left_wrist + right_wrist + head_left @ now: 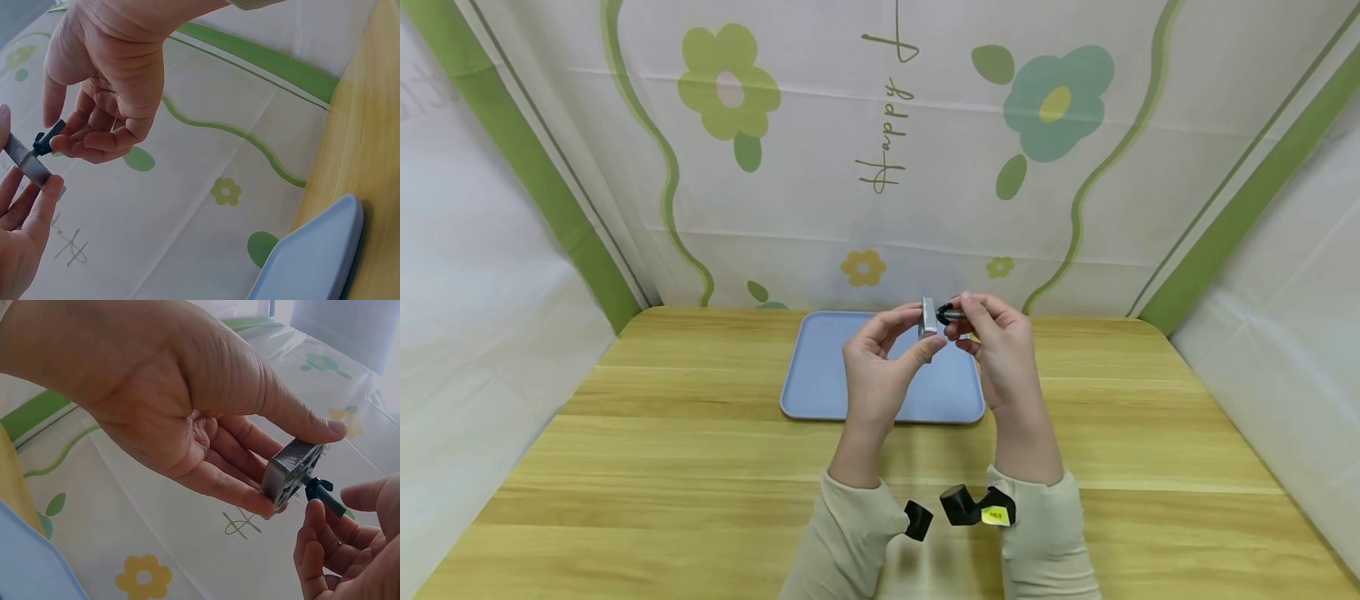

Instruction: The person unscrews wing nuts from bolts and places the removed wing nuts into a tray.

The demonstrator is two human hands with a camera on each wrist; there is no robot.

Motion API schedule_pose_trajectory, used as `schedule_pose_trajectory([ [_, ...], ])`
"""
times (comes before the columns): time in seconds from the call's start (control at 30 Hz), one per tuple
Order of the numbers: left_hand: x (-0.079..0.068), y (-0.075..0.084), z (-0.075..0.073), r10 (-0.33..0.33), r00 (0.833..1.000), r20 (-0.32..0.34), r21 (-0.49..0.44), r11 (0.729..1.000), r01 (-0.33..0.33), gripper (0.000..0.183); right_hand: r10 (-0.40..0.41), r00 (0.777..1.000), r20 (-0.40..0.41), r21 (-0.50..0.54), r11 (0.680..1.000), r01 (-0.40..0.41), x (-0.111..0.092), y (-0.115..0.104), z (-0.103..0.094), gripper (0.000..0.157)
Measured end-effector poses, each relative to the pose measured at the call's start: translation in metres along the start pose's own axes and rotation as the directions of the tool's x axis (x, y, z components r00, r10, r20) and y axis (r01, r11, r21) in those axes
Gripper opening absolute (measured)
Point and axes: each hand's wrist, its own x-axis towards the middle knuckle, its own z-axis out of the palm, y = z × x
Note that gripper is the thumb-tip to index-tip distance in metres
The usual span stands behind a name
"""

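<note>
A small grey metal block (929,317) with an open, ribbed face is held up between the thumb and fingers of my left hand (878,371). From that face a threaded bolt (335,505) sticks out, carrying a dark wing nut (317,487). My right hand (1009,354) has its thumb and curled fingers around the wing nut and the bolt's end. In the right wrist view, a fingertip touches the wing nut from below while the thumb lies close to the bolt's tip. Both hands are raised above a light blue tray (820,367).
The tray lies on a wooden table (662,467) near its back edge. Behind and at the sides hang white cloth walls (820,108) with printed flowers and green bands. A black wrist camera (917,521) sits on the left sleeve, another black camera (961,505) on the right.
</note>
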Motion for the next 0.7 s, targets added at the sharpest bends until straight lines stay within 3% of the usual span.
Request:
schedule_pose_trajectory([
  [0.33,-0.0001,0.0,0.0025,-0.005,1.0,0.009,0.0,1.0,0.005,0.033,-0.013,1.0,0.007,-0.021,1.0,0.013,-0.0005,-0.0011,-0.0005,0.03],
  [0.7,0.0009,0.0016,0.0002,-0.005,1.0,-0.017,0.012,1.0,0.005,0.033,-0.059,0.994,0.093,0.031,0.998,0.057,-0.0005,-0.0019,-0.0022,0.031],
])
